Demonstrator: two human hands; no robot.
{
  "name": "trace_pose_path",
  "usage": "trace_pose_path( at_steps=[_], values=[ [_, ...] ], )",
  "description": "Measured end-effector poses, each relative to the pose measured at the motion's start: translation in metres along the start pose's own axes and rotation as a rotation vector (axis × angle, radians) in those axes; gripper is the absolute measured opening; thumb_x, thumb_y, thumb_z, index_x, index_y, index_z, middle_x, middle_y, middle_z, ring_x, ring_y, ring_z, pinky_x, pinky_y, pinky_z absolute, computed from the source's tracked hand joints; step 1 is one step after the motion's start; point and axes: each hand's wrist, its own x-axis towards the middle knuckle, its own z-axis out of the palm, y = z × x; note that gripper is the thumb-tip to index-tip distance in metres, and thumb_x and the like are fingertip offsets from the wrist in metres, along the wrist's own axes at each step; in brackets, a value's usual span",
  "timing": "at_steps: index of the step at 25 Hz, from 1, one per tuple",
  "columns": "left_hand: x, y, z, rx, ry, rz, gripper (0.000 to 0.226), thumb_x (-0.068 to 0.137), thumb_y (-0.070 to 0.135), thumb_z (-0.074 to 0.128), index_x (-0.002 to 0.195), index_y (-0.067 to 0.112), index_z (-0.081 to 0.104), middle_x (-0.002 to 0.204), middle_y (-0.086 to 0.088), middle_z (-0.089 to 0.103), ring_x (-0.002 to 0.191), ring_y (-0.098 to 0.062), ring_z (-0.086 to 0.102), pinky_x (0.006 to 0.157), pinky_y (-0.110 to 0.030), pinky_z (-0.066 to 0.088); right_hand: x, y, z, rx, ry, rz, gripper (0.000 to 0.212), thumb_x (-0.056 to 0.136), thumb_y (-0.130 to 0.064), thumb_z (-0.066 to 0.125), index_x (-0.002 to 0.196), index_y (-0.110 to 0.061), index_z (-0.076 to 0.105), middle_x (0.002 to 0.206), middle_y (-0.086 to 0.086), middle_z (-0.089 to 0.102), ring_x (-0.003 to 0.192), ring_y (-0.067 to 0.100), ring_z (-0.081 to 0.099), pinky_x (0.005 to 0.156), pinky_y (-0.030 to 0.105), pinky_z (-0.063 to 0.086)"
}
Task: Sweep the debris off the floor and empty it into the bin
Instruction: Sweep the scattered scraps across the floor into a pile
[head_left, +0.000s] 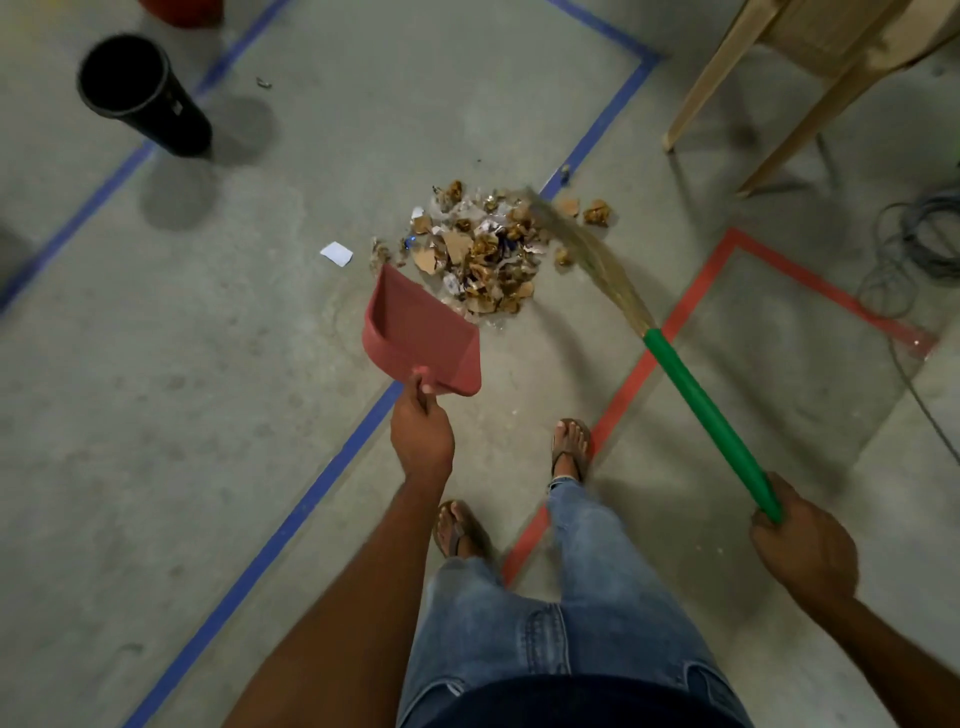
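Note:
A pile of debris (485, 249), brown and white scraps, lies on the concrete floor ahead of my feet. My left hand (422, 434) grips the handle of a red dustpan (423, 332), whose open mouth sits at the pile's near left edge. My right hand (802, 545) grips the green handle of a broom (706, 415). Its straw bristles (582, 244) reach over the pile's right side. A black cylindrical bin (143, 96) stands at the far left. One white paper scrap (336, 253) lies apart, left of the pile.
Blue tape lines (311, 499) and red tape lines (649, 364) mark the floor. A wooden chair's legs (769, 83) stand at the far right, with coiled cables (914, 244) beside them. A small scrap (264, 82) lies near the bin. A red object (182, 10) sits at the top edge.

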Motion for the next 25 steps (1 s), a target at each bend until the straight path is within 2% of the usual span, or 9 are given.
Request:
trace_pose_path(
  at_steps=[3,6,9,11,14,18,23,25],
  values=[
    [0.007,0.024,0.023,0.012,0.035,-0.044,0.041,0.109,0.043,0.043,0.144,0.027,0.057,0.135,0.003,0.066,0.116,-0.02,0.066,0.096,-0.05,0.056,0.079,-0.011,-0.014,-0.002,-0.017,0.036,0.058,0.082,-0.009,0.066,0.139,-0.011,0.056,0.094,0.025,0.071,0.078,0.041,0.067,0.069,0.041,0.055],
    [0.019,0.048,0.053,-0.005,0.053,-0.062,0.04,0.108,0.044,0.042,0.143,0.03,0.056,0.134,0.003,0.066,0.114,-0.022,0.067,0.095,-0.052,0.057,0.178,-0.046,-0.04,-0.031,-0.082,0.052,0.046,0.076,-0.016,0.067,0.122,-0.013,0.065,0.094,0.025,0.07,0.086,0.044,0.068,0.075,0.043,0.058],
    [0.029,0.063,0.081,-0.032,0.061,-0.07,0.04,0.108,0.044,0.044,0.144,0.032,0.054,0.139,0.006,0.063,0.124,-0.019,0.062,0.098,-0.051,0.056,0.264,-0.097,-0.063,-0.155,-0.158,-0.045,0.04,0.076,-0.021,0.07,0.114,-0.007,0.07,0.102,0.024,0.071,0.096,0.042,0.069,0.08,0.041,0.057],
    [0.032,0.068,0.09,-0.05,0.076,-0.069,0.039,0.107,0.045,0.044,0.144,0.034,0.053,0.143,0.009,0.061,0.129,-0.016,0.059,0.101,-0.05,0.055,0.29,-0.126,-0.067,-0.25,-0.206,-0.155,0.039,0.077,-0.023,0.071,0.111,-0.005,0.069,0.105,0.023,0.07,0.099,0.04,0.069,0.082,0.04,0.058],
    [0.031,0.071,0.096,-0.015,0.079,-0.071,0.04,0.108,0.044,0.042,0.145,0.033,0.053,0.144,0.006,0.06,0.128,-0.018,0.06,0.1,-0.05,0.055,0.285,-0.151,-0.055,-0.262,-0.22,-0.268,0.038,0.076,-0.021,0.068,0.112,-0.008,0.068,0.107,0.022,0.07,0.102,0.039,0.069,0.083,0.04,0.056],
    [0.023,0.074,0.092,0.035,0.099,-0.08,0.041,0.109,0.045,0.039,0.146,0.032,0.051,0.144,0.003,0.06,0.124,-0.021,0.063,0.1,-0.051,0.055,0.244,-0.176,-0.03,-0.107,-0.237,-0.321,0.041,0.075,-0.017,0.061,0.114,-0.017,0.069,0.101,0.019,0.072,0.098,0.038,0.07,0.08,0.04,0.057],
    [0.016,0.069,0.073,0.105,0.121,-0.051,0.039,0.109,0.047,0.036,0.144,0.038,0.049,0.138,0.005,0.064,0.114,-0.019,0.067,0.095,-0.05,0.057,0.178,-0.189,-0.019,-0.004,-0.158,-0.312,0.048,0.075,-0.012,0.06,0.123,-0.018,0.063,0.096,0.021,0.072,0.091,0.042,0.069,0.074,0.041,0.055],
    [0.013,0.071,0.064,0.108,0.135,-0.046,0.039,0.11,0.042,0.037,0.145,0.033,0.051,0.138,0.004,0.064,0.118,-0.019,0.065,0.097,-0.048,0.056,0.148,-0.185,-0.019,0.051,-0.127,-0.266,0.05,0.076,-0.011,0.06,0.125,-0.019,0.064,0.094,0.022,0.072,0.089,0.043,0.068,0.072,0.042,0.054]
  ],
)
